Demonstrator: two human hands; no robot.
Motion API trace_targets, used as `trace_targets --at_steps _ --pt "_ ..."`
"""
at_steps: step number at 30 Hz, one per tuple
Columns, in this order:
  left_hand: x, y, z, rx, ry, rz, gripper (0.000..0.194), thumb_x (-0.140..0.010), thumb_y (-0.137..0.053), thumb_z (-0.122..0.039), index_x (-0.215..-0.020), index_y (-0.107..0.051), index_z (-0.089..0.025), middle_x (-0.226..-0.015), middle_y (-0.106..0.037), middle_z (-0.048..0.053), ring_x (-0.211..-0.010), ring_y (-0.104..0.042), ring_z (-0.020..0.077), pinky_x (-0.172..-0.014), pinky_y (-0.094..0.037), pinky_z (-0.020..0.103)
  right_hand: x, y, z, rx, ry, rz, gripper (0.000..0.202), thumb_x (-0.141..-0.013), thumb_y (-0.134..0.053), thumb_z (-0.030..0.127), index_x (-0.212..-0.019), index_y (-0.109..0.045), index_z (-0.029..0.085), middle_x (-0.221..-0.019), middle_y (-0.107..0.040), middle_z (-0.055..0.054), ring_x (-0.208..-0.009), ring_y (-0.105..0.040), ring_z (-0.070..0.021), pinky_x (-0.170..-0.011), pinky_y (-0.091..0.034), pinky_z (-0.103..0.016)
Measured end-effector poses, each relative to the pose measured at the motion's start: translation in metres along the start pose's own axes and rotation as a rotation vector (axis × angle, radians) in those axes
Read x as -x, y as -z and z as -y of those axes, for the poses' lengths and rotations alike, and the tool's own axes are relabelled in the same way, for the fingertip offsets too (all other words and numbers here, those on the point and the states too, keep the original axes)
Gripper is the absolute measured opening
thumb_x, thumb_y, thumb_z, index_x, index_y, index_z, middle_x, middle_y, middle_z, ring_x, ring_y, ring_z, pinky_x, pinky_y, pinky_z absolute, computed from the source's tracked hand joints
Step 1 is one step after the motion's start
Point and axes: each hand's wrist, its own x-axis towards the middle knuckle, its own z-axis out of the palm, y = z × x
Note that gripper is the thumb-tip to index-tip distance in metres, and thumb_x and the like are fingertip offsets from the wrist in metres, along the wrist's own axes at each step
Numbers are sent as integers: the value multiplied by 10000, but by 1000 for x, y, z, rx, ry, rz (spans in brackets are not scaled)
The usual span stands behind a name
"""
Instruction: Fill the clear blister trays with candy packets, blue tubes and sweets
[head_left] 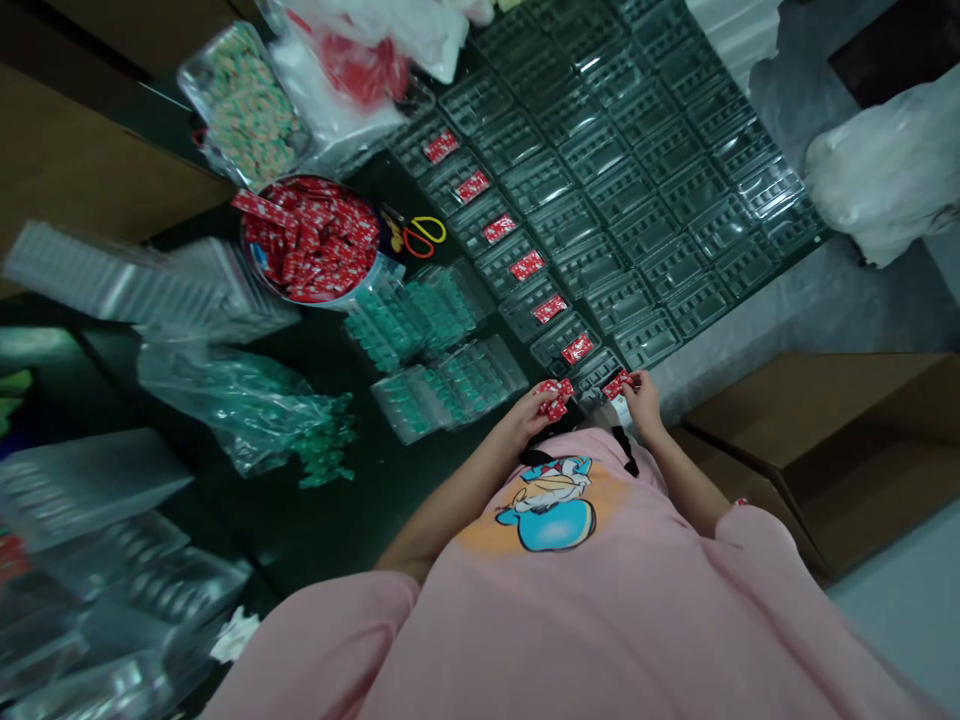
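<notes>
Your left hand (529, 408) holds red pieces (557, 398) beside the nearest tray (594, 377), apparently as stock; your right hand (643, 400) pinches another piece (617, 384).

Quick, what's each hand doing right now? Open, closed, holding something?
Left hand: closed, holding several red-and-white pieces.
Right hand: closed, fingertips pinching a red-and-white piece.

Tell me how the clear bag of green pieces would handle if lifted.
The clear bag would probably sag and fold, since its film looks thin and crumpled. It might shed some green pieces, as a loose heap of them lies at one end. It seems unlikely to roll, being slumped and irregular on the dark table.
</notes>
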Motion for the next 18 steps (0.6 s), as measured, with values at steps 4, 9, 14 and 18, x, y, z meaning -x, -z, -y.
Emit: trace_targets --at_steps 4,9,14,18 --pt "-2 -4 1 -16 16 35 401 -632 -726 -92 -995 -592 -198 -907 -683 44 -746 -670 167 -598 -533 256 1 -4 -6 92 5 -37 281 -751 -565 329 -992 -543 185 -777 -578 -14 -671 -517 -168 -686 -438 -305" --pt "-5 -11 1 -55 31 72 415 -660 -743 -136 -1046 -611 -212 -941 -687 57 -760 -670 177 -605 -536 266 4 -10 5 75 62 -4 218 -791 -543 364 -919 -590 193 -794 -599 -30 -721 -527 -178 -740 -442 -321" --pt "-11 -24 5 -95 59 166 362 -712 -746 -197 -1058 -639 -194 -884 -691 63 -716 -658 171 -639 -532 283 15 -29 34 -257 55 332 293 -775 -592 444 -952 -647 218 -890 -679 -34 -811 -610 -184 -790 -483 -324" --pt "-15 -37 2 -94 68 187 339 -717 -739 -171 -1046 -659 -182 -874 -698 61 -696 -650 156 -675 -532 283 11 -33 38 -345 4 303 285 -736 -615 444 -903 -639 214 -890 -689 -35 -810 -622 -183 -778 -497 -321"
